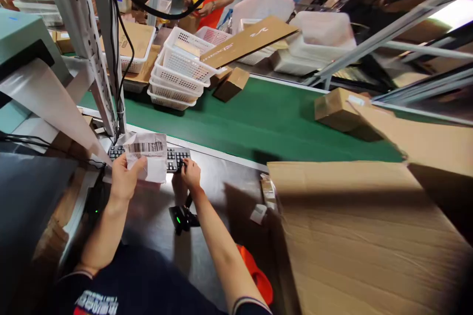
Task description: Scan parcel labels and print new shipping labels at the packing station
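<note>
My left hand (pixel 125 177) is closed on a small white packet (pixel 157 170) that bears a barcode label, with the thumb lying across its front. Behind the packet, a black keyboard (pixel 174 160) lies at the far edge of the metal table (pixel 148 221); its middle is hidden. At the keyboard's right end, my right hand (pixel 191 174) rests its bent fingers on the keys and holds nothing that I can see. Below the right wrist stands a black barcode scanner (pixel 181 219) showing a green light.
Beyond the table runs a green conveyor belt (pixel 258 118) with stacked white baskets (pixel 179 76) and cardboard boxes (pixel 340 110). A large open carton (pixel 351 221) fills the right side. An orange object (pixel 258 278) lies beside my right forearm. Metal posts (pixel 86 49) rise at left. Another person (pixel 214 0) stands behind.
</note>
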Demonstrator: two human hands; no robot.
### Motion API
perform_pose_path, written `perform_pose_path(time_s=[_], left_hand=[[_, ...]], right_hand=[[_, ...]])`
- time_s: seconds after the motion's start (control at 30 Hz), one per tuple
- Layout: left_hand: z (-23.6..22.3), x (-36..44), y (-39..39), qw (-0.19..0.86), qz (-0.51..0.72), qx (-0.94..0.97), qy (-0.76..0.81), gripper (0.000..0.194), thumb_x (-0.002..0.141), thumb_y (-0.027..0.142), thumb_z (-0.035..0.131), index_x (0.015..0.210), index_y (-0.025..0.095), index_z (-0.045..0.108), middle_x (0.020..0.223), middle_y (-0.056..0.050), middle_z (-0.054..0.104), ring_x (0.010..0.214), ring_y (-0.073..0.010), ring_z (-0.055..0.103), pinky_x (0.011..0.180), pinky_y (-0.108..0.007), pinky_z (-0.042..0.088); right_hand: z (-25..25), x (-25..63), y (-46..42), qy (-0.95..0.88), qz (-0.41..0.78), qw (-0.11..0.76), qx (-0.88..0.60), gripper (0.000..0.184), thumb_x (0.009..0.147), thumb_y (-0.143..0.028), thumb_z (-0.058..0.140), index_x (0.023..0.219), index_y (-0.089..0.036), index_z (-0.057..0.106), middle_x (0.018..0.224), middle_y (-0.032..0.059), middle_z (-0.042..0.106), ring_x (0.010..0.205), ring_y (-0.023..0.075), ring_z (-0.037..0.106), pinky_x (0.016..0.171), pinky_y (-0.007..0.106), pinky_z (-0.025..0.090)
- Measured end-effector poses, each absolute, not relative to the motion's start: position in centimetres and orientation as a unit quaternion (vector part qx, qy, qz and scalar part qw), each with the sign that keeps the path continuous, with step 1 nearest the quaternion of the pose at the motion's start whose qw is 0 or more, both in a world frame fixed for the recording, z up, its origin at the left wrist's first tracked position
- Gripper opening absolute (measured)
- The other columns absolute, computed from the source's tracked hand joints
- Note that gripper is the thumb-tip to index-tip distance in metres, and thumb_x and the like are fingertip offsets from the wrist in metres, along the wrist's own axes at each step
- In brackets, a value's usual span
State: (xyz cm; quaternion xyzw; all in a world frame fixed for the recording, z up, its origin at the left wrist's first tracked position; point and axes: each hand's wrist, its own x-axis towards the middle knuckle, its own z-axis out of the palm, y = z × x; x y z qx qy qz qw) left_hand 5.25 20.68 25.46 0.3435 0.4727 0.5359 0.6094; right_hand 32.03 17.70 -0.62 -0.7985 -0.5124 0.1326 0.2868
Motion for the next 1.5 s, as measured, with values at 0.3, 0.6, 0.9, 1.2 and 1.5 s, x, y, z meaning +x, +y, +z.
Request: perform_pose_path(time_s=[0.3,0.6,0.9,1.2,1.5], left_hand=[[24.4,6.2,20.8,0.618,0.511,0.376,0.464,0.032,0.064,0.034,0.087,0.084,0.012,0.075,0.076,-0.003,0.076,0.063,-0.0115,0.063,0.062,-0.022,0.051],[23.8,6.5,20.6,0.620,0.499,0.393,0.462,0.029,0.070,0.033,0.086,0.087,0.012,0.077,0.080,-0.003,0.076,0.065,-0.0107,0.062,0.065,-0.021,0.050],[24.5,6.7,20.3,0.624,0.493,0.393,0.462,0.028,0.069,0.034,0.084,0.083,0.013,0.075,0.075,-0.002,0.073,0.064,-0.0115,0.060,0.063,-0.022,0.048],[23.9,6.4,20.5,0.623,0.496,0.397,0.457,0.029,0.070,0.035,0.086,0.086,0.012,0.076,0.077,-0.002,0.074,0.066,-0.0110,0.060,0.066,-0.021,0.049],[23.5,6.3,20.8,0.619,0.496,0.391,0.467,0.033,0.068,0.037,0.088,0.085,0.013,0.074,0.077,-0.002,0.074,0.065,-0.0115,0.061,0.065,-0.022,0.049]], right_hand=[[-1.7,32.6,18.9,-0.533,0.128,0.258,-0.795,0.047,0.086,-0.012,0.043,0.129,-0.008,0.062,0.134,0.0192,0.068,0.125,0.0304,0.058,0.110,0.047,0.044],[-1.9,31.2,17.5,-0.539,0.109,0.282,-0.786,0.047,0.082,-0.011,0.045,0.126,-0.013,0.063,0.128,0.0160,0.070,0.123,0.0279,0.059,0.111,0.045,0.044],[-2.9,30.4,17.2,-0.545,0.121,0.270,-0.784,0.045,0.083,-0.015,0.045,0.122,-0.014,0.065,0.125,0.0152,0.070,0.122,0.0287,0.058,0.113,0.046,0.041],[-3.0,30.9,16.9,-0.517,0.101,0.245,-0.814,0.050,0.086,-0.017,0.044,0.129,-0.015,0.071,0.125,0.0178,0.066,0.116,0.0316,0.054,0.104,0.047,0.042],[-3.4,30.7,16.7,-0.505,0.092,0.227,-0.827,0.051,0.088,-0.018,0.047,0.129,-0.020,0.076,0.121,0.0157,0.060,0.111,0.0298,0.048,0.100,0.046,0.040]])
